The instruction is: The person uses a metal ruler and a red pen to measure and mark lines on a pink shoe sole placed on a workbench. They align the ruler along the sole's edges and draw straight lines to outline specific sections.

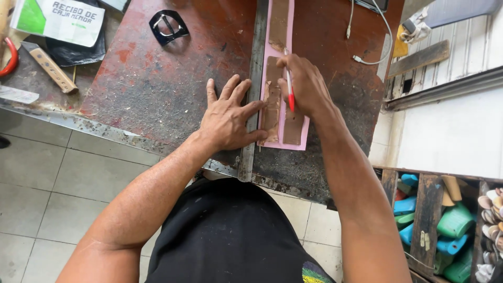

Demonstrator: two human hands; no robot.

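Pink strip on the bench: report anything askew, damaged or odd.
The pink strip lies straight along the metal bar, pinned by the left hand. The brown pieces on it look ragged and patchy. The right hand holds a red pen there. Nothing spilled.

White-and-green printed pad (57,20) lies at bench's far-left corner.

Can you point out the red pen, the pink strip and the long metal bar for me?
red pen (291,99), head view, on its red lower barrel below the right hand.
pink strip (290,145), head view, on its bare bottom edge.
metal bar (257,57), head view, on its upper length above the left hand.
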